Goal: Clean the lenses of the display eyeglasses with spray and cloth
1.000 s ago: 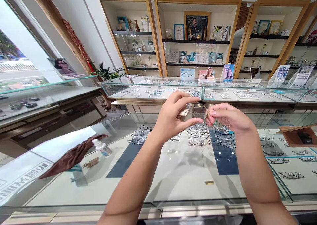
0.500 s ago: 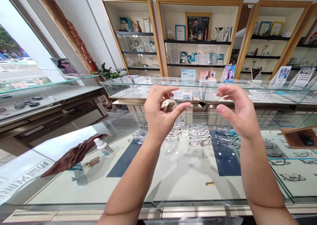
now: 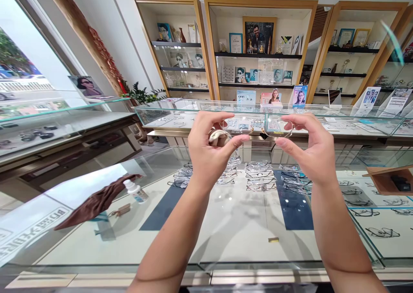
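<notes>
A pair of clear, thin-rimmed eyeglasses [image 3: 278, 132] is held up in front of me, level between both hands. My left hand [image 3: 209, 144] is closed on one end of the eyeglasses, its thumb and fingers curled about the edge. A bunched pale cloth [image 3: 219, 136] is tucked in that same palm. My right hand [image 3: 311, 144] pinches the opposite end of the frame between thumb and fingertips. Small yellow lettering shows through or on the right-hand lens. The left lens is partly hidden by fingers and hard to make out.
Below lies a glass display counter [image 3: 232, 241] with rows of eyeglasses [image 3: 260, 174] inside. To the left are a brown cloth [image 3: 97, 202], a white bottle [image 3: 135, 192] and a small brown tag [image 3: 121, 210]. A wooden tray [image 3: 383, 177] stands at right.
My right hand has tilted slightly and its thumb has shifted left. It now grips the rim, and the right-hand lens shows more clearly. My left hand has stayed almost still.
</notes>
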`<state>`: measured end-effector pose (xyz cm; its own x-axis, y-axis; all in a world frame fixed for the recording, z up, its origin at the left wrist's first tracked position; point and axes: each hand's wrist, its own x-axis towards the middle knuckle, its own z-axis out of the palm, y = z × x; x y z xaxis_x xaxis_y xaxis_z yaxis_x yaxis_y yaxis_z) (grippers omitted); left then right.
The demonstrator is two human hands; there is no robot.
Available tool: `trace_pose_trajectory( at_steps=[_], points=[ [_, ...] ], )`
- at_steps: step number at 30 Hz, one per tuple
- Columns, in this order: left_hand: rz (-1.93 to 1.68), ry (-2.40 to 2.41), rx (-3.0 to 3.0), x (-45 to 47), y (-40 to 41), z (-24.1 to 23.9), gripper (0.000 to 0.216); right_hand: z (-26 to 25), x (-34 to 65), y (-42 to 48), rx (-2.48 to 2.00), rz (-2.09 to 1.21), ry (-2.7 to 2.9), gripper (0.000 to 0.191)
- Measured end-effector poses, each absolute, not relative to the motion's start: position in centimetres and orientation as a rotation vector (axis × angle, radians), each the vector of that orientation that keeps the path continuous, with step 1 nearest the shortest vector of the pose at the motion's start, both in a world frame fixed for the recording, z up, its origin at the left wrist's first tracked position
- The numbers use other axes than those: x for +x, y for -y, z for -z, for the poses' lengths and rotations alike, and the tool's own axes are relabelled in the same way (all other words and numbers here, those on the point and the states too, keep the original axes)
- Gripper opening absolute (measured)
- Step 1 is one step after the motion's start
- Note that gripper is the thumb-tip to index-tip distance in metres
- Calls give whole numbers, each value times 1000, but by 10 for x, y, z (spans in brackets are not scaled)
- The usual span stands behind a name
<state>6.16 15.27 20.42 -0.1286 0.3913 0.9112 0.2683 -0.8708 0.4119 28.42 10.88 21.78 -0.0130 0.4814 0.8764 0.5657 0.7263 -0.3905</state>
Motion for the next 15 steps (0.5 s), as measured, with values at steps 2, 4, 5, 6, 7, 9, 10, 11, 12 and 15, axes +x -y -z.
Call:
trace_pose_trajectory(
  at_steps=[2,4,5,6,7,9,10,11,12,15],
  points=[
    [-2167,-770,2014,62,-152,-204,41,-217,284,-109,-856,98,1637,32],
    [-2155,-767,2009,63,-151,-204,40,-217,284,-109,-853,125,1623,32],
    [-2144,-767,2005,63,-151,-204,41,-217,284,-109,-847,138,1615,31],
    [-2132,-769,2000,63,-151,-205,42,-217,284,-109,-836,152,1608,30],
    [-2119,-772,1997,63,-151,-205,43,-217,283,-109,-825,164,1602,29],
    [-2109,-770,1999,63,-152,-205,46,-217,283,-109,-800,180,1593,28],
    [-2114,-766,2007,63,-153,-205,47,-217,283,-109,-786,188,1590,28],
    [-2126,-762,2021,63,-154,-204,48,-217,283,-109,-776,195,1588,28],
    [-2142,-760,2036,63,-156,-204,48,-217,283,-109,-772,202,1585,28],
    [-2222,-753,2087,60,-163,-201,50,-217,284,-112,-775,246,1569,30]
  ],
)
